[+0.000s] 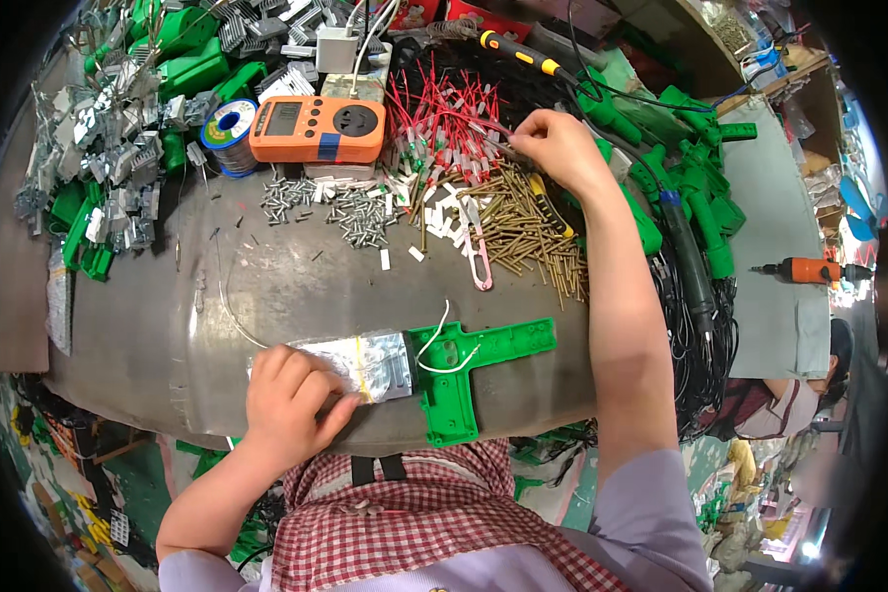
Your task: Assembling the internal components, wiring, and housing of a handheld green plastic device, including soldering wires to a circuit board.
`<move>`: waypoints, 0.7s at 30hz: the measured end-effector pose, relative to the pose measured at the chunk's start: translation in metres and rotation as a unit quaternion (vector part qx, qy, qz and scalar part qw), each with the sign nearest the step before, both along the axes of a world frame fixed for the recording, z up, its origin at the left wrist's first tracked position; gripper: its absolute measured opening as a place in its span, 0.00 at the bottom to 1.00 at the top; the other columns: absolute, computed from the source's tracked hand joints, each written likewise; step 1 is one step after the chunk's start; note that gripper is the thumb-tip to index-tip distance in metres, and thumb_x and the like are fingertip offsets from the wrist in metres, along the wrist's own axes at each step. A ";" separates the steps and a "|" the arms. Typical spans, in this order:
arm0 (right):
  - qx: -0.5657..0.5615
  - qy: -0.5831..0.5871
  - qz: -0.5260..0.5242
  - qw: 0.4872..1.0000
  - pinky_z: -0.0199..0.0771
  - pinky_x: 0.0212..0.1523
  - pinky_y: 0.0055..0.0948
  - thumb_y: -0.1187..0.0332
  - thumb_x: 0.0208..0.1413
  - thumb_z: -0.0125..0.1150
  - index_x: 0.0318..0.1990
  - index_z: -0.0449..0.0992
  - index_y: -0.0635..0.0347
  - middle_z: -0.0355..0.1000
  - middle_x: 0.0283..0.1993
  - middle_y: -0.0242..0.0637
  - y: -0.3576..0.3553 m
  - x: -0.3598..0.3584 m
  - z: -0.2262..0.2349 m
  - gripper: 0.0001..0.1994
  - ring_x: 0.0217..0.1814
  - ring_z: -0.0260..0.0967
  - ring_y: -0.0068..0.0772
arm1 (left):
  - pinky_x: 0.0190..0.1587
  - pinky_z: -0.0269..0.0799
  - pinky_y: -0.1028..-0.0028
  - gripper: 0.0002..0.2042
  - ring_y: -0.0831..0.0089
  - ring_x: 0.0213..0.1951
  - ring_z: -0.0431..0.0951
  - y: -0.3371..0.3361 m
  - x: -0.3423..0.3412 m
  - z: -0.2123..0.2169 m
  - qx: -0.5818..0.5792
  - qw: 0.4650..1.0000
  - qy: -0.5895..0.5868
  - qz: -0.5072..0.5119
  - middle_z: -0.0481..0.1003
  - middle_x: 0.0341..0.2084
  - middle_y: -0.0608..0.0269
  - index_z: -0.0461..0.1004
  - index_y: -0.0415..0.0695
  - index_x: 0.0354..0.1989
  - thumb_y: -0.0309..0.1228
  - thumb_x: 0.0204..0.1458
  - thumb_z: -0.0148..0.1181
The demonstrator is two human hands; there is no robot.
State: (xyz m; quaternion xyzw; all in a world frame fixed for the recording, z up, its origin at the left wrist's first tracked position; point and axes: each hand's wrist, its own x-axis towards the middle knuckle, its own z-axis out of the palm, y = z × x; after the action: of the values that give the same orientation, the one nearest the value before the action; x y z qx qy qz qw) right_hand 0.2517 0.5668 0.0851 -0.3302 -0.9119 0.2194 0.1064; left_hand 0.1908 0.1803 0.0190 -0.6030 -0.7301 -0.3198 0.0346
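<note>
My left hand (296, 403) is closed over the left end of a silver foil-wrapped block (385, 367) with a yellow band around it. The block's right end meets a green plastic housing half (454, 395), shaped like a tool with a handle, lying with its hollow side up. A white wire (446, 368) curls over the housing, and another thin wire runs left from my left hand. Farther off, my right hand (559, 148) pinches what looks like a red wire (483, 122) at the edge of a heap of red-wired parts (439, 133). Its fingertips are partly hidden.
An orange meter (316, 130) and a solder spool (229, 138) stand at the back. Silver screws (360, 217), long brass screws (523, 232) and pink-handled tweezers (481, 261) lie mid-table. Green housings (705, 187), a soldering iron (691, 266) and black cables line the right.
</note>
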 end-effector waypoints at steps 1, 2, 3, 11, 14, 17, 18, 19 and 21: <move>0.003 -0.014 -0.014 1.000 0.74 0.42 0.36 0.62 0.43 0.67 0.33 0.80 0.60 0.77 0.32 0.48 -0.007 0.003 0.002 0.12 0.38 0.76 0.44 | 0.36 0.61 0.65 0.12 0.62 0.33 0.68 0.001 0.000 0.000 -0.001 1.000 0.002 -0.003 0.68 0.27 0.63 0.70 0.49 0.26 0.35 0.37 0.69; 0.004 -0.027 -0.027 0.999 0.74 0.42 0.37 0.61 0.43 0.68 0.32 0.80 0.61 0.77 0.32 0.48 -0.015 0.000 0.001 0.13 0.38 0.76 0.45 | 0.36 0.61 0.65 0.12 0.62 0.33 0.68 0.001 0.001 0.000 0.000 1.000 0.000 -0.006 0.68 0.27 0.63 0.70 0.49 0.26 0.35 0.37 0.69; 0.076 -0.012 0.007 0.997 0.73 0.36 0.35 0.62 0.44 0.68 0.31 0.79 0.65 0.76 0.29 0.49 -0.014 -0.002 -0.014 0.13 0.32 0.76 0.39 | 0.36 0.61 0.65 0.12 0.62 0.33 0.68 0.003 0.001 0.001 0.005 1.000 -0.002 -0.007 0.68 0.27 0.63 0.70 0.48 0.26 0.35 0.37 0.69; 0.105 -0.130 0.049 0.985 0.73 0.46 0.45 0.67 0.47 0.56 0.33 0.78 0.66 0.74 0.35 0.58 -0.047 0.007 -0.003 0.11 0.41 0.73 0.57 | 0.36 0.63 0.65 0.11 0.60 0.32 0.69 0.007 -0.004 0.015 -0.013 0.998 -0.057 -0.025 0.69 0.29 0.61 0.71 0.46 0.28 0.33 0.39 0.67; 0.106 -0.165 0.035 0.980 0.72 0.45 0.47 0.67 0.49 0.54 0.35 0.76 0.66 0.74 0.34 0.57 -0.055 0.038 -0.008 0.11 0.39 0.73 0.57 | 0.42 0.69 0.63 0.13 0.55 0.40 0.72 0.033 -0.005 0.039 -0.006 0.987 -0.152 -0.049 0.72 0.37 0.57 0.74 0.43 0.38 0.29 0.42 0.64; 0.059 -0.087 0.072 0.992 0.71 0.42 0.49 0.66 0.52 0.52 0.37 0.74 0.65 0.74 0.32 0.55 -0.091 0.060 0.003 0.11 0.37 0.72 0.57 | 0.50 0.70 0.63 0.20 0.55 0.46 0.73 0.081 0.006 0.057 0.058 0.993 -0.040 -0.094 0.71 0.43 0.56 0.72 0.43 0.49 0.26 0.44 0.61; 0.026 -0.038 0.100 0.994 0.70 0.38 0.51 0.67 0.54 0.52 0.36 0.73 0.64 0.74 0.30 0.54 -0.107 0.068 0.012 0.09 0.35 0.71 0.58 | 0.50 0.70 0.63 0.20 0.55 0.46 0.73 0.095 0.007 0.063 0.058 0.993 -0.038 -0.090 0.71 0.43 0.56 0.72 0.43 0.49 0.26 0.44 0.61; 0.010 -0.011 0.128 0.992 0.69 0.37 0.52 0.68 0.54 0.53 0.36 0.72 0.63 0.73 0.29 0.52 -0.123 0.080 0.024 0.08 0.34 0.71 0.58 | 0.51 0.70 0.65 0.21 0.56 0.47 0.73 0.111 0.008 0.071 0.072 0.991 0.082 -0.074 0.71 0.44 0.55 0.70 0.43 0.51 0.26 0.45 0.62; -0.007 0.017 0.155 0.988 0.68 0.35 0.53 0.68 0.55 0.54 0.35 0.72 0.62 0.73 0.28 0.50 -0.142 0.101 0.036 0.07 0.32 0.71 0.58 | 0.52 0.70 0.67 0.23 0.57 0.47 0.73 0.118 0.007 0.073 0.085 0.974 0.203 -0.057 0.71 0.45 0.55 0.69 0.43 0.53 0.26 0.45 0.62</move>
State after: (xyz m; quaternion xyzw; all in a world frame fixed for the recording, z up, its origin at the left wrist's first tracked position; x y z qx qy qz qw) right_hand 0.3529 0.4243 0.1216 -0.1822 -0.9485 0.2450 0.0843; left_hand 0.1983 0.2981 0.0925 -0.6910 -0.6422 -0.2531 0.2147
